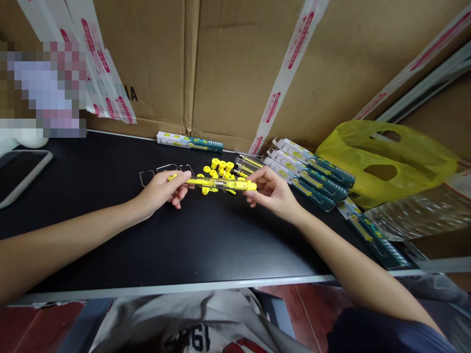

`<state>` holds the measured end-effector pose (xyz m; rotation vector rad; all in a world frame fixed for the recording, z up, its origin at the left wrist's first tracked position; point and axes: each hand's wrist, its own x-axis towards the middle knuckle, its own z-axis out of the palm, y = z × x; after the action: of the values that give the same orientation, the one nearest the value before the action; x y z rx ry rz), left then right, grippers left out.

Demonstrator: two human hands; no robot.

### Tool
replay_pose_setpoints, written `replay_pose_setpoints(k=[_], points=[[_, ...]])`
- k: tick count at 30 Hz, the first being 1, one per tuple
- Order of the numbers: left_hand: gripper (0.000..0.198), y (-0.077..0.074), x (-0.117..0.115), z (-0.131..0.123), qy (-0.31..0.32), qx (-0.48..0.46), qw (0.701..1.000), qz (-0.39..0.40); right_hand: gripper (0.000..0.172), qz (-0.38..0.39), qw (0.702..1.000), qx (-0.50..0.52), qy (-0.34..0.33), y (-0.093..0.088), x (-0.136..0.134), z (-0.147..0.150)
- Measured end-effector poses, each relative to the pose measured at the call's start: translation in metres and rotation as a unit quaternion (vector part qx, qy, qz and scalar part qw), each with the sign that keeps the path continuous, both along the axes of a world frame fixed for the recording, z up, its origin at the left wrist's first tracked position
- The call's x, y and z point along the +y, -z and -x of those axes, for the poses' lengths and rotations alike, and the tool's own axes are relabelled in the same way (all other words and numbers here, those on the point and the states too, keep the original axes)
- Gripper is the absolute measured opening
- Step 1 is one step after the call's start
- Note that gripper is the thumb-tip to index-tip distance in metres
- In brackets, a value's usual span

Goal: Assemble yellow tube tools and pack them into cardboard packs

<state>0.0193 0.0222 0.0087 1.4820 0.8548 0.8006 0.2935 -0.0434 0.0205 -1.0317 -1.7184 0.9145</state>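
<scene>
The table [110, 235] has a black top with a pale front edge. Near its middle lies a heap of small yellow parts [220, 169], with bent wire clips [165, 166] just to the left of it. One long pack [189, 142] lies at the back. More packs [312, 174] lie fanned at the right, beside a yellow bag [390, 162]. A white-framed device [18, 174] lies at the left.

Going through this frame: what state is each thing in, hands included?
Left hand: pinching one end of the yellow tool.
Right hand: pinching the other end.
Yellow tool: held level above the black table, off its surface.
Yellow caps: loose, heaped on the table.
Green packs: closed, overlapping in a row.
Yellow bag: slack, lying on its side.
Phone: screen dark, lying flat.
</scene>
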Motion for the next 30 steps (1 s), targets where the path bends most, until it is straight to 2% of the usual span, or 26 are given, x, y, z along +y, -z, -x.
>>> replay_pose_setpoints(k=[15, 24, 30], points=[[0.039, 0.003, 0.0002, 0.0012, 0.026, -0.005, 1.0, 0.0, 0.035, -0.009, 1.0, -0.005, 0.022, 0.0, -0.002, 0.0035], [0.041, -0.0012, -0.0036, -0.001, 0.029, 0.018, 0.999, -0.021, 0.035, -0.012, 0.999, -0.019, 0.028, 0.0001, -0.0031, 0.0044], [0.039, 0.0027, -0.0018, -0.0003, 0.027, 0.002, 0.999, -0.028, 0.035, -0.02, 0.999, -0.034, 0.028, 0.0, -0.0044, 0.0059]])
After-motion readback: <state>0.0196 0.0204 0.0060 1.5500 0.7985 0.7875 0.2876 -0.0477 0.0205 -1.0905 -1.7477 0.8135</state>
